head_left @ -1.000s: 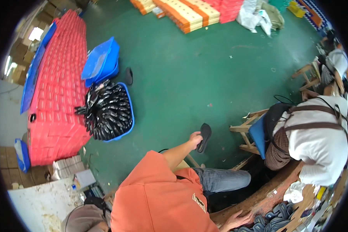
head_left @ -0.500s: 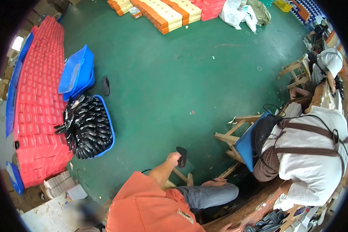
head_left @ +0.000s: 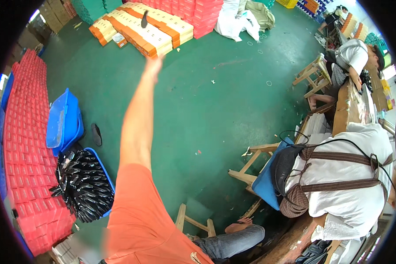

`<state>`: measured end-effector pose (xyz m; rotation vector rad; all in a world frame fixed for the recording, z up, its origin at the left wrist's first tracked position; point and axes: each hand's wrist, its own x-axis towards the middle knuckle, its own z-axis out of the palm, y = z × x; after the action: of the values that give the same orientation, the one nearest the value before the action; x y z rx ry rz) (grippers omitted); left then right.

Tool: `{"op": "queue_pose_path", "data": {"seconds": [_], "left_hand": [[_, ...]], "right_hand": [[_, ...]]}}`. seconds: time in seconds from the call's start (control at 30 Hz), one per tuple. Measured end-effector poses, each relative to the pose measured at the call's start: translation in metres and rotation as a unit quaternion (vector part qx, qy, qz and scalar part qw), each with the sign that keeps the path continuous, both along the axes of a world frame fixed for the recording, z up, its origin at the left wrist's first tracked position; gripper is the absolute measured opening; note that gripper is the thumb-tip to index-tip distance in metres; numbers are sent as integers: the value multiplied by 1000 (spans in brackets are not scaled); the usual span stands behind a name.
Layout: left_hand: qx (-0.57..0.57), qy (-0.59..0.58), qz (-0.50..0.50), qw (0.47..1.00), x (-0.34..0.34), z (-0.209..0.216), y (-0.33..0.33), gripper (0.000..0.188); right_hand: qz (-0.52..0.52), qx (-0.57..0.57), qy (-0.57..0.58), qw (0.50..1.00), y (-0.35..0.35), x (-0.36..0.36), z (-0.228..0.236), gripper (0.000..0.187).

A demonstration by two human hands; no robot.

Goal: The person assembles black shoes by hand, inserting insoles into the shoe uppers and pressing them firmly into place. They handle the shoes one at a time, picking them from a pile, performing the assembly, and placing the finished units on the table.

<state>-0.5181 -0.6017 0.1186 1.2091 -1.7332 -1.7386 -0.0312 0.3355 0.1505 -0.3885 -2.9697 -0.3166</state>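
The left hand (head_left: 153, 66) is stretching far out, fingers open — a dark sole (head_left: 144, 19) is hanging in the air just beyond it, above the green floor (head_left: 207, 110).

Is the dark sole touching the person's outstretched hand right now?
No, the dark sole is in the air just beyond the open left hand, with a clear gap between them.
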Motion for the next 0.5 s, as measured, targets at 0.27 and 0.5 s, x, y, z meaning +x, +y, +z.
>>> {"op": "queue_pose_path", "data": {"seconds": [0.27,0.5], "left_hand": [[-18,-52,-483,874,151,-203,366,19],[129,70,-657,740,307,-80,600,38]], "right_hand": [[45,-111,25,992,-17,-18,25,75],[83,-108,41,990,-47,-27,62,62]]}}
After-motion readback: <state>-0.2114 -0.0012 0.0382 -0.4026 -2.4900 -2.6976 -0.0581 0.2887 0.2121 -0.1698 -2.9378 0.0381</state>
